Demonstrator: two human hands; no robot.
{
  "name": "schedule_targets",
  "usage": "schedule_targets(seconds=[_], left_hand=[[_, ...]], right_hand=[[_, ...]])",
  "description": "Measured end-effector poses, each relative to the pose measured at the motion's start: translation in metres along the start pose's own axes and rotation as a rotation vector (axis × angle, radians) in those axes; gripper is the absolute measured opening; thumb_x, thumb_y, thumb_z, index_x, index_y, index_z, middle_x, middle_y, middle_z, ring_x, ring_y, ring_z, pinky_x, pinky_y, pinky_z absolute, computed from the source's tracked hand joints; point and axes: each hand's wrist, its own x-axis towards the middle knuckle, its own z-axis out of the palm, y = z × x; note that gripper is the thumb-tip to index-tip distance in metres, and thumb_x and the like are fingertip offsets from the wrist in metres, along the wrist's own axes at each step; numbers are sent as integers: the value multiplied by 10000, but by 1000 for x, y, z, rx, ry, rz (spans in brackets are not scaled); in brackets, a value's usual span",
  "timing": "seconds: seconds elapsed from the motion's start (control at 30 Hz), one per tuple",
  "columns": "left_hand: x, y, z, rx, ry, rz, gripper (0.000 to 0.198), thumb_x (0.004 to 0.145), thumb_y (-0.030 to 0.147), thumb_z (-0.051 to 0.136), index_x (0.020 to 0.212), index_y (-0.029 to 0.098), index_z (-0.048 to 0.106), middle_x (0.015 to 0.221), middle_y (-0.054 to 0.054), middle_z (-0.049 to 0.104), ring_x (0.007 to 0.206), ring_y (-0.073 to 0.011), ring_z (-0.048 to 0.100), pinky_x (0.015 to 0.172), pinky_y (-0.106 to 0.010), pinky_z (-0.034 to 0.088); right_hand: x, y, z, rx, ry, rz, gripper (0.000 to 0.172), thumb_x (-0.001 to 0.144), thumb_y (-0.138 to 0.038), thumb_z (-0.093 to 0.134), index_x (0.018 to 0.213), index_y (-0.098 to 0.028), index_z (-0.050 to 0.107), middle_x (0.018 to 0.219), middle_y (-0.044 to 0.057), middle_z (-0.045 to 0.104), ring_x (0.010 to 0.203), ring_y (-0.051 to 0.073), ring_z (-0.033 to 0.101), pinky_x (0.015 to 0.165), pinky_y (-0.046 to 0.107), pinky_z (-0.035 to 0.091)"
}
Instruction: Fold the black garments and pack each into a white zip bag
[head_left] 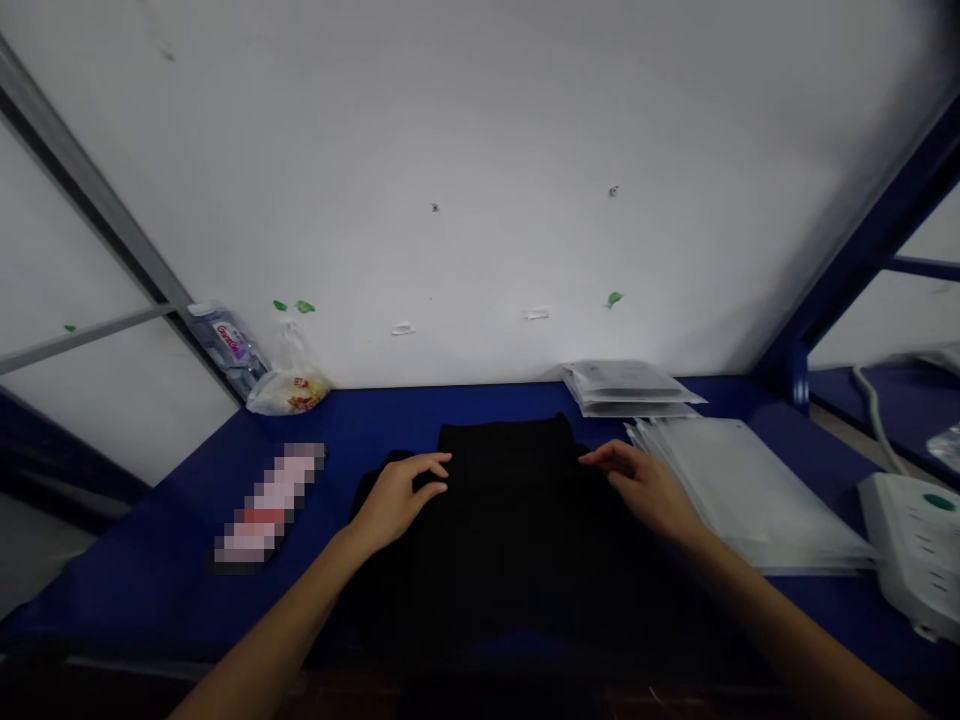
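A black garment [510,520] lies on the blue table in front of me, with a straight band at its far edge. It is too dark to tell its kind. My left hand [397,500] rests at the garment's upper left, thumb and fingers apart and nothing between them. At the upper right edge is my right hand [643,488], its fingers stretched toward the cloth and its thumb a little apart. Whether the right fingertips touch the fabric is hard to see.
Clear plastic bags [742,490] lie stacked at right, and more packets [626,385] by the wall. A white power strip [915,550] sits far right. To the left are a blurred phone-shaped object [266,510], a plastic bottle [229,345] and a knotted bag [289,385].
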Motion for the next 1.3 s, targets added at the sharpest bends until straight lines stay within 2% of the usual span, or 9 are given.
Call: schedule_targets(seconds=[0.27, 0.5, 0.57, 0.7, 0.83, 0.97, 1.07, 1.2, 1.3], left_hand=[[-11, -2, 4, 270, -40, 192, 142, 849, 211, 535, 900, 240, 664, 1088, -21, 666, 1045, -194, 581, 923, -386, 450], [-37, 7, -8, 307, -39, 146, 180, 853, 271, 536, 968, 287, 674, 1109, -4, 663, 1081, -215, 569, 974, -434, 410], [-56, 10, -17, 283, -68, 125, 175, 830, 326, 580, 974, 308, 678, 1134, 0, 651, 1132, -222, 538, 1001, -443, 389], [-95, 12, -39, 250, -264, 64, 322, 650, 428, 748, 956, 349, 683, 1197, -1, 617, 1228, -271, 451, 992, -481, 400], [-113, 7, -47, 256, -277, 1, 118, 743, 336, 682, 858, 354, 706, 1212, 10, 606, 1266, -266, 407, 983, -487, 411], [-108, 7, -49, 163, -218, -34, 82, 790, 326, 624, 789, 338, 705, 1139, 9, 644, 1222, -248, 460, 1033, -504, 340], [-96, 11, -53, 36, -139, -110, 88, 788, 355, 613, 810, 314, 688, 1067, 7, 668, 1125, -229, 543, 987, -436, 411], [-72, 8, -51, 3, 42, -231, 192, 804, 416, 565, 811, 250, 660, 845, 8, 685, 845, -199, 636, 796, -322, 499], [-54, -2, -40, 83, 135, -250, 242, 811, 429, 533, 779, 216, 643, 788, 5, 676, 781, -191, 626, 734, -292, 477]], right_hand=[[-12, 11, 6, -431, -41, -260, 377, 731, -64, 399, 908, -274, 657, 1037, -18, 689, 932, 223, 637, 859, 459, 474], [-43, 16, -9, -546, -51, -379, 397, 784, -98, 431, 1073, -277, 635, 1196, 6, 615, 1046, 243, 581, 886, 499, 457], [-60, 13, -17, -515, -79, -390, 341, 816, -146, 458, 1077, -279, 633, 1209, 22, 603, 1059, 235, 572, 903, 477, 458], [-94, 11, -34, -423, -279, -342, 329, 782, -306, 608, 1109, -339, 611, 1212, 21, 594, 1073, 224, 571, 887, 406, 496], [-110, 11, -41, -378, -320, -225, 185, 759, -352, 636, 938, -332, 675, 1197, 27, 605, 1053, 239, 587, 881, 398, 501], [-101, 1, -42, -258, -331, -124, 124, 799, -364, 576, 778, -289, 673, 1120, 30, 644, 992, 234, 613, 854, 374, 502], [-84, -7, -38, -167, -262, -16, 204, 797, -420, 557, 712, -258, 646, 1042, 29, 669, 946, 232, 622, 810, 345, 507], [-57, -8, -25, -82, -90, 153, 279, 798, -492, 518, 796, -245, 649, 740, 16, 671, 653, 185, 619, 583, 288, 504], [-43, -1, -9, -147, 8, 169, 266, 799, -471, 516, 847, -247, 651, 706, 4, 663, 581, 171, 598, 547, 290, 485]])
